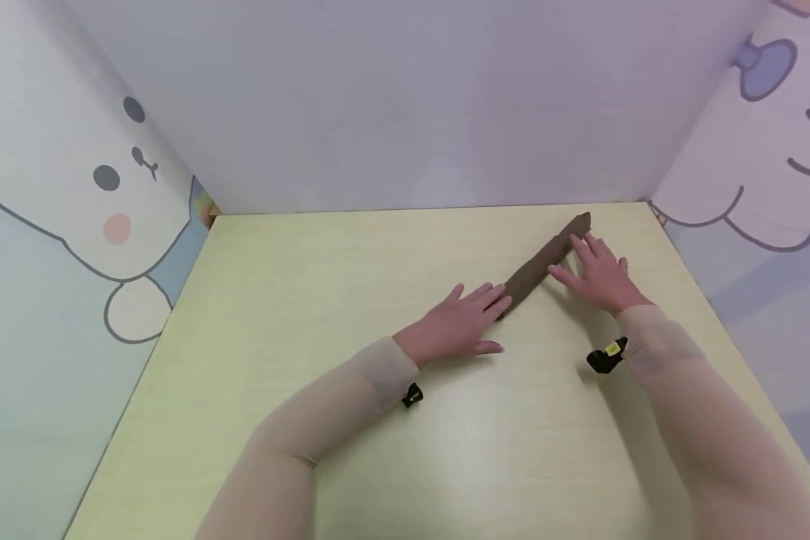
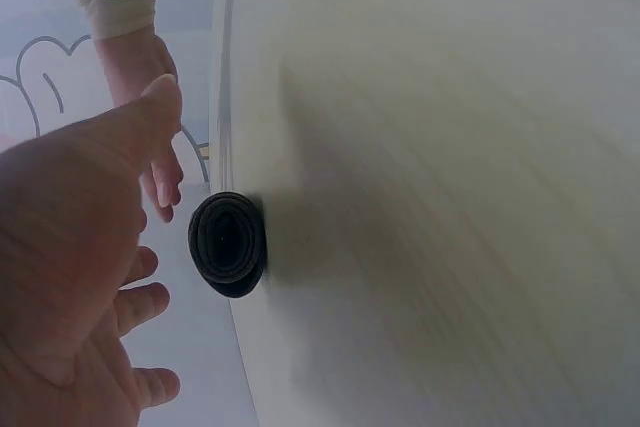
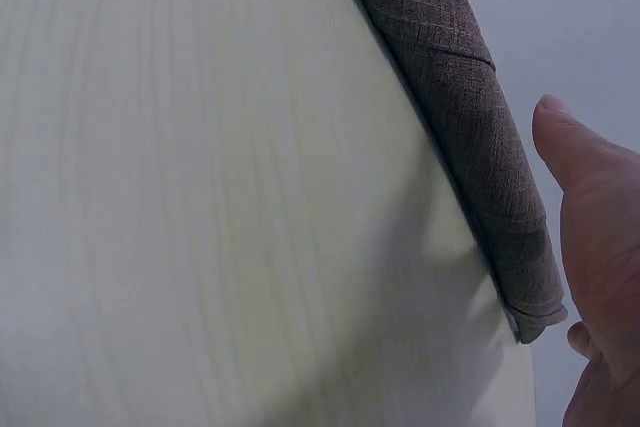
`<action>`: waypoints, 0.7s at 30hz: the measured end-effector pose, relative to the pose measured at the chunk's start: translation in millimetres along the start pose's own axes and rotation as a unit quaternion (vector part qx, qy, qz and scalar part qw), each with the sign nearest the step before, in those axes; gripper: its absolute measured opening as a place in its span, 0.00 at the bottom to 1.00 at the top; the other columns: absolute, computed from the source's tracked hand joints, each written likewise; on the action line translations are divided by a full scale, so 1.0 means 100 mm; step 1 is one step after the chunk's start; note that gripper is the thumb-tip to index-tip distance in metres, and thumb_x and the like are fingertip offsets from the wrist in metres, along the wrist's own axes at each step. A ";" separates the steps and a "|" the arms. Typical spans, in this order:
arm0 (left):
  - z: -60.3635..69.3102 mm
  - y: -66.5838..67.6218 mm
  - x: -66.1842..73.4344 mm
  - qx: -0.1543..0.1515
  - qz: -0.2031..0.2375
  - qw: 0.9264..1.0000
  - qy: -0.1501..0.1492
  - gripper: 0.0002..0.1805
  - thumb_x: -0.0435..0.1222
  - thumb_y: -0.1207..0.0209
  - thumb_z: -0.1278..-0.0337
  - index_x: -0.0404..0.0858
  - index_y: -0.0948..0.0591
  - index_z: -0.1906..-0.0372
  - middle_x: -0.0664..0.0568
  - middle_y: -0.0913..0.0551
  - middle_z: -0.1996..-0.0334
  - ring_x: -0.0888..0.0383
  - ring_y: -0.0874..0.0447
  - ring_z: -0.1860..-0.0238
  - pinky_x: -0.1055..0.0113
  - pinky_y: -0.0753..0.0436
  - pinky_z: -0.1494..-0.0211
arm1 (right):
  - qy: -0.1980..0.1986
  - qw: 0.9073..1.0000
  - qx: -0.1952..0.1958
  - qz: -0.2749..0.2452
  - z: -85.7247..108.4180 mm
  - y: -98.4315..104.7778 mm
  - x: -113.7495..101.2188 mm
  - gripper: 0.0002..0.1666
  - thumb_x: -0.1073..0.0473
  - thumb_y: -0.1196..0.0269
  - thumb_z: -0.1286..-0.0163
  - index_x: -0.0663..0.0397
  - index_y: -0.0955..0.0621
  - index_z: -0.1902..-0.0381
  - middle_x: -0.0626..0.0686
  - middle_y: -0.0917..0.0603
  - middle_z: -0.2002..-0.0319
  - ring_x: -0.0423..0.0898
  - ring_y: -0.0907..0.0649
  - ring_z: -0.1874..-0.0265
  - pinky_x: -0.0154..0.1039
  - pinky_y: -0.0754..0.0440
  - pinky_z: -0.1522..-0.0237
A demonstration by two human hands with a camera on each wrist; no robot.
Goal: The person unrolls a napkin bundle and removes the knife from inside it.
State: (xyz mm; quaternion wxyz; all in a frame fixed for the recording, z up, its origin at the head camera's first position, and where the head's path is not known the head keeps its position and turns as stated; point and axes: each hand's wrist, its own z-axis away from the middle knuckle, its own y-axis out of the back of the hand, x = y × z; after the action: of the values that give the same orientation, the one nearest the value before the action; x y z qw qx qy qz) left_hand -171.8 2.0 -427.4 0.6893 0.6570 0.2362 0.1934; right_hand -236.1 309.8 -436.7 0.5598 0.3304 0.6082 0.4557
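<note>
A brown cloth roll [image 1: 536, 268] lies diagonally on the table's far right part. In the head view the left hand [image 1: 455, 322] is at its near end, fingers extended over that end. The right hand [image 1: 597, 277] is beside the far end, fingers spread, fingertips by the roll's edge. From the left wrist view, the roll's coiled end [image 2: 228, 245] faces the camera, close to the left hand [image 2: 80, 247]. The right wrist view shows the woven roll [image 3: 460, 107] with the right hand [image 3: 605, 237] alongside it. Whether the fingertips touch the cloth, I cannot tell.
The pale wooden table [image 1: 277, 300] meets a plain wall [image 1: 405, 105] at its far edge. Side panels with cartoon figures stand at left [image 1: 61, 225] and right [image 1: 769, 180]. A black device is on each wrist, the right one [image 1: 607, 356] with a yellow label.
</note>
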 end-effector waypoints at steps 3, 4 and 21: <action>-0.10 -0.02 0.04 0.002 -0.013 1.000 0.000 0.48 0.68 0.58 0.39 0.43 0.49 0.23 0.47 0.51 0.24 0.53 0.52 0.25 0.46 0.40 0.31 | -0.001 1.000 0.007 -0.003 -0.10 -0.02 -0.04 0.53 0.29 0.52 0.31 0.57 0.53 0.23 0.67 0.58 0.26 0.67 0.56 0.28 0.80 0.59 0.46; -0.13 -0.03 0.04 0.001 -0.017 1.000 0.001 0.48 0.68 0.59 0.39 0.43 0.49 0.23 0.48 0.52 0.24 0.53 0.53 0.25 0.46 0.40 0.31 | -0.002 1.000 0.008 -0.003 -0.13 -0.02 -0.05 0.53 0.29 0.53 0.31 0.57 0.53 0.23 0.67 0.58 0.25 0.67 0.57 0.28 0.80 0.59 0.45; -0.25 -0.16 0.07 -0.048 0.010 0.998 0.025 0.48 0.69 0.62 0.38 0.44 0.52 0.23 0.51 0.57 0.23 0.56 0.55 0.25 0.48 0.41 0.30 | -0.051 0.998 -0.001 -0.021 -0.31 -0.19 -0.05 0.59 0.25 0.58 0.32 0.63 0.63 0.25 0.69 0.68 0.27 0.66 0.62 0.28 0.77 0.61 0.42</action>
State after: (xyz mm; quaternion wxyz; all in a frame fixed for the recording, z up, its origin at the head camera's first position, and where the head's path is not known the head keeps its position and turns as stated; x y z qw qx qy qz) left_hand -181.5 24.8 -444.6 0.7118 0.6204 0.2377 0.2278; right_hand -263.2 292.1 -453.7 0.5998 0.3396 0.5856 0.4266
